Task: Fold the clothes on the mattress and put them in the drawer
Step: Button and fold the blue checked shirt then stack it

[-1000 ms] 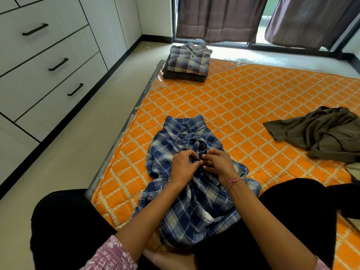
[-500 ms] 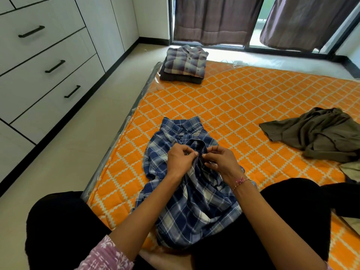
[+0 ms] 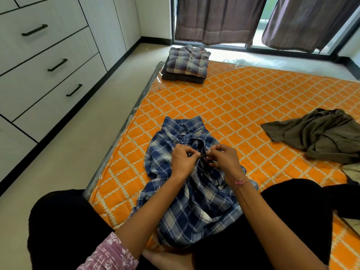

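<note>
1. Head view, only view. Blue plaid shirt lies front-up on the orange mattress, collar away from the person, hem bunched against the person's black-clad legs.
2. Left hand pinches the shirt's front edge just below the collar; fingers curled tight on the cloth.
3. Right hand pinches the facing edge, fingertips meeting the left hand's at the placket. Red-and-white thread bracelet on that wrist.
4. Step, as judged: fastening a button near the shirt's top before folding. Button itself too small to make out.
5. To do it well: keep both edges flat and lined up, push the button fully through the hole, then smooth the crumpled lower half of the shirt before any fold; sleeves look bunched under the body.
6. Beyond the shirt's collar, at the mattress's far corner: folded stack, a grey plaid shirt on a dark garment, so part of the task looks done.
7. Right of the blue shirt, well apart: olive garment in a loose heap, unfolded.
8. Left of the shirt, across the floor: white drawers with black handles, all closed. Nothing put away from what shows.
</note>
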Demonstrator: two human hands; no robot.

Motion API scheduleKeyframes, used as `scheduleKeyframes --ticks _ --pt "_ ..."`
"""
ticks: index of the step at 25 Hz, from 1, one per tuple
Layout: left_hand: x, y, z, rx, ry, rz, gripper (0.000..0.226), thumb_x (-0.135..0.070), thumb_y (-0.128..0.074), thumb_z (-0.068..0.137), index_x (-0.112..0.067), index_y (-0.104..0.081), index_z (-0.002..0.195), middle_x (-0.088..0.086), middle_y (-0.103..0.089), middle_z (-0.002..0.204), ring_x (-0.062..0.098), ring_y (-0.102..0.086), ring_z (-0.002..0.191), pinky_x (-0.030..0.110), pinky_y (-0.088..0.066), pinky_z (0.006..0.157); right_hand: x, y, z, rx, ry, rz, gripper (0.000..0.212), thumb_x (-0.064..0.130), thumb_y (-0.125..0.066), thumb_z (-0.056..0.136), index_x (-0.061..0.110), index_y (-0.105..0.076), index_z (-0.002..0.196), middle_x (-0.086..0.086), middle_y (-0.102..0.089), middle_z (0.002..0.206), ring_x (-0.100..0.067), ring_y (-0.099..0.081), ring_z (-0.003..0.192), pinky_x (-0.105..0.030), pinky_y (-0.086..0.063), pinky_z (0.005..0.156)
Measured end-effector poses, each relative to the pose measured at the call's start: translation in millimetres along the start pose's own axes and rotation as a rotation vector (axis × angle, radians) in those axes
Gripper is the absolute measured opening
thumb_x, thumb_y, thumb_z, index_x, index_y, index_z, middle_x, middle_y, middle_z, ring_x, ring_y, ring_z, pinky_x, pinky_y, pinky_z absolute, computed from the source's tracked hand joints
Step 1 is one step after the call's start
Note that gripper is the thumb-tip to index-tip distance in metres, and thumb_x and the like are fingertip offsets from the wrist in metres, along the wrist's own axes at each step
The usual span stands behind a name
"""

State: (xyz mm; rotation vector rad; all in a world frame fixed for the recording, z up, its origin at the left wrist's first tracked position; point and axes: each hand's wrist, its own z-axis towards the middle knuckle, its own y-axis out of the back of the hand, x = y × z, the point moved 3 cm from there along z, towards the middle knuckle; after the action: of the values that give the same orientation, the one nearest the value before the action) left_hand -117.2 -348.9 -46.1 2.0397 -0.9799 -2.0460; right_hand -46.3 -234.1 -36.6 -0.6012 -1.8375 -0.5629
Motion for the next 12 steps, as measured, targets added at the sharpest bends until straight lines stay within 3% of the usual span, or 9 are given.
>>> scheduleKeyframes --ticks 3,6,8,12 --pt "-0.9 0.8 4.5 -0.046 -0.018 0.052 0.012 -0.022 -0.071 0.083 -0.01 -0.07 0.083 0.001 -0.049 0.096 0.015 -0.043 0.096 0.032 -0.041 0.085 8.4 3.9 2.8 0.066 0.13 -0.12 0.02 -0.005 -0.069 0.08 0.01 -0.058 0.072 -0.003 -0.063 0.065 -0.008 -0.063 0.06 -0.017 -0.051 0.058" --pt "-9.3 2.5 3.6 -0.004 -0.058 -0.072 0.007 -0.013 -0.07 0.083 -0.007 -0.071 0.08 0.001 -0.061 0.079 0.011 -0.057 0.075 0.023 -0.047 0.07 14.7 5.3 6.0 0.15 0.136 -0.108 0.023 -0.009 -0.071 0.076 0.009 -0.057 0.074 -0.006 -0.064 0.069 -0.007 -0.064 0.06 -0.016 -0.051 0.058" --pt "-9.3 2.1 4.1 0.039 -0.03 -0.123 0.006 -0.009 -0.068 0.085 -0.006 -0.072 0.082 0.002 -0.066 0.077 0.011 -0.062 0.072 0.019 -0.05 0.068 17.4 3.5 8.0 0.205 0.124 -0.125 0.023 -0.007 -0.073 0.075 0.009 -0.056 0.076 -0.009 -0.064 0.073 -0.015 -0.064 0.066 -0.025 -0.055 0.062" --pt "-5.1 -0.3 4.9 0.111 0.114 -0.348 0.024 0.001 -0.056 0.089 -0.007 -0.064 0.069 0.007 -0.063 0.071 0.02 -0.063 0.069 0.032 -0.056 0.071 17.0 -2.4 10.2 0.139 0.217 -0.215 0.023 -0.003 -0.076 0.073 0.009 -0.057 0.074 -0.014 -0.064 0.073 -0.029 -0.065 0.071 -0.041 -0.058 0.07"
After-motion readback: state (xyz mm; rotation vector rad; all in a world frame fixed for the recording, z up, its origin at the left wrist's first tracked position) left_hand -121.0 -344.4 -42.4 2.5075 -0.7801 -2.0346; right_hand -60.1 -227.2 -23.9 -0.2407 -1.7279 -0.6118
